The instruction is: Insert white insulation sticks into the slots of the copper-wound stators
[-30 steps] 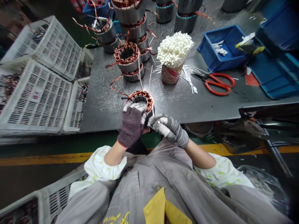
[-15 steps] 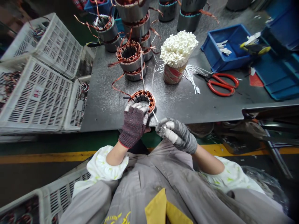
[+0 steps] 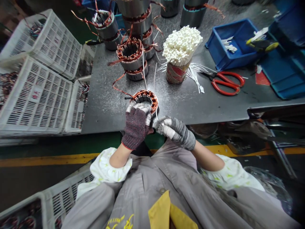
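A motor stator (image 3: 153, 99) wound with copper wire stands at the table's front edge, a twisted lead running off to its left. My left hand (image 3: 136, 124), in a dark fingerless-style glove with white-wrapped fingers, is closed over its near rim. A white cable tie (image 3: 157, 114) comes out of the winding on the right side. My right hand (image 3: 176, 132), in a grey glove, pinches that tie's end just right of the stator; the fingertips partly hide it. More white ties stick up from the stator's far side.
Stacked stators (image 3: 132, 55) rise behind. A cup (image 3: 176, 72) packed with cable ties stands mid-table, loose ties beside it. Red-handled cutters (image 3: 226, 83) lie to the right, near a blue bin (image 3: 218, 52). White plastic crates (image 3: 35, 95) line the left side.
My right hand has moved left and slightly up, closer to the stator, and less of the pinched tie shows. My left hand keeps its hold on the stator.
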The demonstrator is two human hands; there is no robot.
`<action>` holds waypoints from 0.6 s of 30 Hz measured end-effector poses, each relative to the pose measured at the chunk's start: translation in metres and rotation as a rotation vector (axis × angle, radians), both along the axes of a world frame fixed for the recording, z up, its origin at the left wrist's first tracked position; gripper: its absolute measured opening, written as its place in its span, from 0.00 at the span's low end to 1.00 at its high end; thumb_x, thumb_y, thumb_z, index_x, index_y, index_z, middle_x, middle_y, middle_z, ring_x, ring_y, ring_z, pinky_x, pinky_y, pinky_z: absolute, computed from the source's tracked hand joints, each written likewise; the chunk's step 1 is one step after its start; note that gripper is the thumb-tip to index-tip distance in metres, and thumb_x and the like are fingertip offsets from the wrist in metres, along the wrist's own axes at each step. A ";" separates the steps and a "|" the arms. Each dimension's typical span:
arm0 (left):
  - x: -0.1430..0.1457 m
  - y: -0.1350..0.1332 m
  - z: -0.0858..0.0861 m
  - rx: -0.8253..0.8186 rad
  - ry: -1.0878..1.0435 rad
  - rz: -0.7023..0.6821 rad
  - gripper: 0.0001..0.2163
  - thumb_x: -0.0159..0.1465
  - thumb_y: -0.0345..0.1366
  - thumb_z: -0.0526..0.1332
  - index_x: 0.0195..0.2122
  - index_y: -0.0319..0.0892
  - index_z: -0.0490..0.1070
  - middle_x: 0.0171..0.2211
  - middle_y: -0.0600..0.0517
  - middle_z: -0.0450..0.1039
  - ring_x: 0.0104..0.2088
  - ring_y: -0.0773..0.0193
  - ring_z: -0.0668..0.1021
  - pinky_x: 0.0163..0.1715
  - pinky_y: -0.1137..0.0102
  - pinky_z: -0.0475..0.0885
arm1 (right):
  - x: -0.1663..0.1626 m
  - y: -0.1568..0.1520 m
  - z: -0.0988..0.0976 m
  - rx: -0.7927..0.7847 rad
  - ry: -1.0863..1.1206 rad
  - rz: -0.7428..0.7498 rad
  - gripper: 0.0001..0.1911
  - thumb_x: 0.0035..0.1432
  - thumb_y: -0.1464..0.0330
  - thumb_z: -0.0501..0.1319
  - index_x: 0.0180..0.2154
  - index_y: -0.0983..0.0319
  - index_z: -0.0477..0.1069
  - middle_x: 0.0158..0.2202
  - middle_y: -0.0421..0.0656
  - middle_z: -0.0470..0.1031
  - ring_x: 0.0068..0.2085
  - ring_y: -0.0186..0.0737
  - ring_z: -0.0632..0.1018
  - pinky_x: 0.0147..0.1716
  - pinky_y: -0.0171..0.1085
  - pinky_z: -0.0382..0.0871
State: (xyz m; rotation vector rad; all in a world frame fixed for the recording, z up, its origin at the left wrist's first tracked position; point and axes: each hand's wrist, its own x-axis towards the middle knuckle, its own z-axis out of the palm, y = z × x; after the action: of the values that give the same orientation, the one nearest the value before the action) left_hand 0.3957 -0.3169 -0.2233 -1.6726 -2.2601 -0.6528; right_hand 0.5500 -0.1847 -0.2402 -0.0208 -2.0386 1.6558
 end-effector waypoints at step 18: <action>-0.005 -0.004 -0.006 -0.032 0.032 -0.026 0.19 0.65 0.34 0.62 0.57 0.45 0.69 0.55 0.44 0.77 0.61 0.49 0.75 0.68 0.44 0.59 | 0.021 -0.010 0.003 0.006 0.036 0.003 0.12 0.72 0.68 0.55 0.36 0.60 0.74 0.38 0.43 0.78 0.38 0.36 0.80 0.42 0.36 0.76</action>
State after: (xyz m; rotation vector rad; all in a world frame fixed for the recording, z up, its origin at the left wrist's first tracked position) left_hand 0.3909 -0.3207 -0.2289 -1.7180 -2.2413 -0.5945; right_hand 0.5708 -0.1945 -0.2375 0.0140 -2.0171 1.6401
